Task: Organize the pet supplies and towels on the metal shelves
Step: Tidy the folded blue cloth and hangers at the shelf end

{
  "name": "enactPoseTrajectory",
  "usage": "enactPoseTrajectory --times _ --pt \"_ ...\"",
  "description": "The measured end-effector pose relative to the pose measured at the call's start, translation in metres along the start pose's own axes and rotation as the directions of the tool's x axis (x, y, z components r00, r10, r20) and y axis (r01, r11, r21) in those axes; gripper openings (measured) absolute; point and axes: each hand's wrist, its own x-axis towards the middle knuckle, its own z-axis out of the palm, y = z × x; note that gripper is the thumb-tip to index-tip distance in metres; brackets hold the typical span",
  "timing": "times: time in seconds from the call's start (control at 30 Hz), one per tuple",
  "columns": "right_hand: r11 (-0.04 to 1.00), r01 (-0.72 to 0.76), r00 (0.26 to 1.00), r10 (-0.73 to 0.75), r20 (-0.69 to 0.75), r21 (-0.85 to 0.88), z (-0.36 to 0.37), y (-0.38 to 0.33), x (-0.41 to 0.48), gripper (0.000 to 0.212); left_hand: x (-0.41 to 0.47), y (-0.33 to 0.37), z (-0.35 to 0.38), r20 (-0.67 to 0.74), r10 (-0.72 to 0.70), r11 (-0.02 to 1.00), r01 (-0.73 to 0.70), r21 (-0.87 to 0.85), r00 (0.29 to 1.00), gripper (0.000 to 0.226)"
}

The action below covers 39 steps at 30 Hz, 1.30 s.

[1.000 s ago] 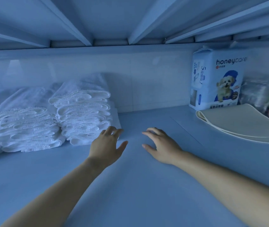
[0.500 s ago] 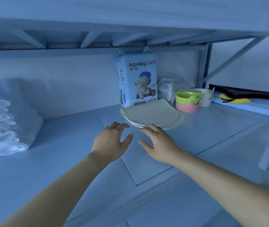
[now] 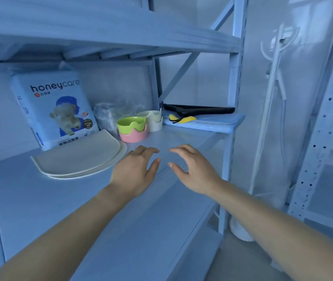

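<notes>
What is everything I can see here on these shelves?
honeycare pack: one, white-blue, upright at back
mats: two, cream, stacked before the pack
green bowl: one, green, in the pink bowl
pink bowl: one, pink, right of mats
white bowls: two, white, behind pink bowl
plastic bag: one, clear, behind the bowls
blue pad: one, blue, shelf's right end
black item: one, black, on the pad
coat stand: one, white, right of the shelf
left hand: one, open, over the shelf
right hand: one, open, over the shelf
</notes>
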Motion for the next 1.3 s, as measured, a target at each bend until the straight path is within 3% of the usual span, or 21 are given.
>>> enactPoseTrajectory --times 0.47,0.93,1.3 --pt "0.987 -0.075 0.996 0.068 -0.056 -0.143 -0.062 0.134 0.044 0.043 0.141 0.061 0.097 0.043 0.124 0.987 -0.119 -0.105 0.991 0.032" --pt "0.994 -0.022 0.999 0.020 -0.026 -0.104 -0.073 0.291 0.174 0.040 0.308 0.054 0.187 0.005 0.123 0.985 -0.122 -0.119 0.992 0.031" --pt "0.994 0.076 0.996 -0.071 0.062 -0.077 -0.066 0.375 0.248 0.046 0.370 0.041 0.241 0.020 -0.017 0.999 0.018 -0.047 1.000 0.022"
